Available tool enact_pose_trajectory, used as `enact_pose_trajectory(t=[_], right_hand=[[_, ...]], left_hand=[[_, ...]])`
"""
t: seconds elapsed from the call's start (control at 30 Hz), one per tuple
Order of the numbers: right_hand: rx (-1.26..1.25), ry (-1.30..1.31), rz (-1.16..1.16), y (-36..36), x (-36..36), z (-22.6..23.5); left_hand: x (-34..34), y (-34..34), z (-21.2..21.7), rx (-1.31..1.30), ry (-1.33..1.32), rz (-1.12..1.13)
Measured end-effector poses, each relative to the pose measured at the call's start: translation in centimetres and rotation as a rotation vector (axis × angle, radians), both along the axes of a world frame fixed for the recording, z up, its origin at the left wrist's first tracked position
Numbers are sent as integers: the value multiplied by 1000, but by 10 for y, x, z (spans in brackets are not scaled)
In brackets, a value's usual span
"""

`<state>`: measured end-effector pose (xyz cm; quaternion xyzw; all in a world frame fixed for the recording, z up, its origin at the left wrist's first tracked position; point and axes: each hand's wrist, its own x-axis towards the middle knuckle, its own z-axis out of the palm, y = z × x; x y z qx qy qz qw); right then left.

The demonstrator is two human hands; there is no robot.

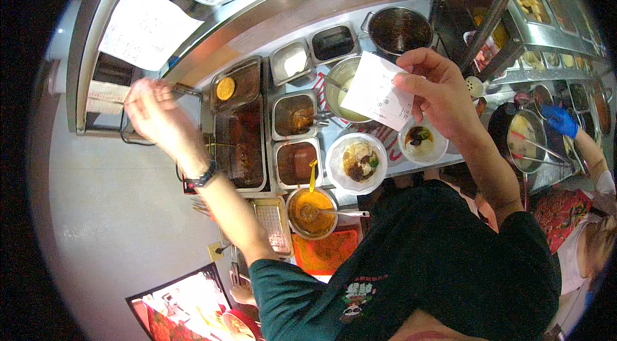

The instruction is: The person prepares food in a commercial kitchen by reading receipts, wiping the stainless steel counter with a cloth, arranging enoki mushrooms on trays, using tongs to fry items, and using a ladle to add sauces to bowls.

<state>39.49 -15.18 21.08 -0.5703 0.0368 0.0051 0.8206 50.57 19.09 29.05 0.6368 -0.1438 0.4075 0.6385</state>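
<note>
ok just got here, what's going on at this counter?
A person stands at a steel food counter. Their right hand holds a white paper slip above two filled white bowls. Their left hand, blurred, reaches up toward slips at a small printer on the left. Sauce trays sit between. A co-worker's blue-gloved hand works at the far right.

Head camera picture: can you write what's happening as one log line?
left hand: reaching to paper slips | right hand: holding receipt | below: white bowl with food

Steel counter (385, 151): square sauce tins (295, 114) at centre, white bowl (357, 162) of toppings near front edge, orange sauce pot (311, 212) with ladle (334, 212), dark pot (400, 29) at back.
</note>
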Motion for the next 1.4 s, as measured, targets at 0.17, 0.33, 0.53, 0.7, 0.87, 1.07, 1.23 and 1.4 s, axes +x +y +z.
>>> enact_pose_trajectory(t=[0.17, 0.33, 0.53, 0.7, 0.87, 1.07, 1.23, 1.4], right_hand=[[-107, -71, 70, 16, 8, 10], [-274, -136, 139, 32, 6, 16], [-346, -250, 154, 45, 4, -9], [-332, -572, 17, 31, 24, 7], [-242, -874, -564, -18, 89, 84], [-317, -987, -696, -44, 160, 123], [-226, -813, -459, -71, 156, 133], [-171, -753, -494, -114, 145, 129]], left_hand=[[-63, -86, -66, 148, 286, -708], [-95, -111, -80, 71, 584, -803], [-118, -116, -86, 152, 650, -611], [-121, -85, -81, 210, 504, -272], [-96, -53, -48, -61, 271, -173], [-32, -102, 10, 303, 0, 38], [0, -158, 56, 849, -384, 349], [18, -206, 79, 1127, -453, 575]])
